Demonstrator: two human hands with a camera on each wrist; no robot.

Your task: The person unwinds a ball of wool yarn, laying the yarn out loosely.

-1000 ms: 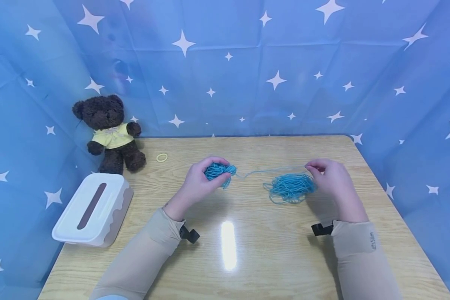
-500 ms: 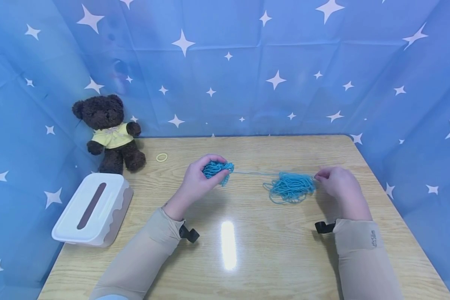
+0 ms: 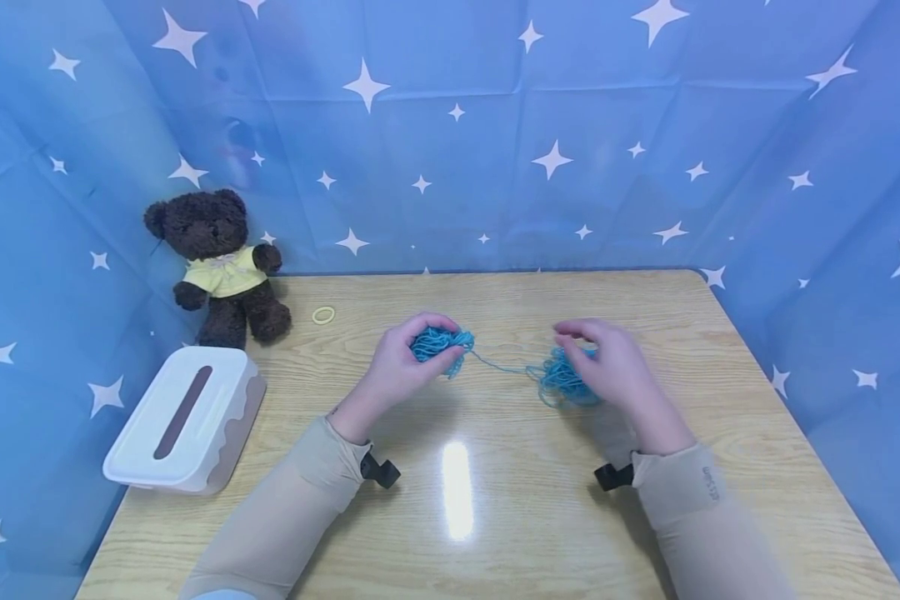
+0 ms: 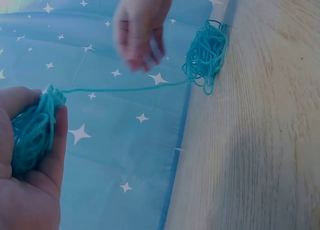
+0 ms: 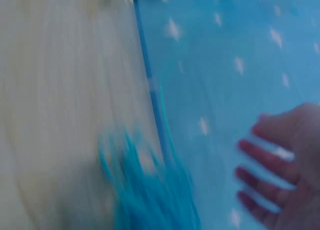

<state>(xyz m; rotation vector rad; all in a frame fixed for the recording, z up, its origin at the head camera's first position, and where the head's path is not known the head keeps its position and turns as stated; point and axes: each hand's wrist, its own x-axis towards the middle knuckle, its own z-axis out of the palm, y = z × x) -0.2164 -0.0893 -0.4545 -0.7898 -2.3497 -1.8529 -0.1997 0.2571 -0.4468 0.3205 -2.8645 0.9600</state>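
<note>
My left hand holds a bundle of teal yarn between its curled fingers and thumb, above the table. From that bundle a single strand runs to a loose yarn pile lying on the table to the right. Over this pile hovers my right hand, its fingers spread and nothing between them; it hides part of the pile in the head view. In the right wrist view the fingers are blurred and stand apart from the pile.
A dark brown teddy bear in a yellow shirt sits at the back left. In front of it stands a white lidded box with a slot. A small yellow ring lies on the wooden table, behind which hangs a blue star curtain.
My right hand first pulled the strand rightward until taut, then let go and came back left over the pile. The strand now sags. My left hand has barely shifted, still holding the yarn bundle.
</note>
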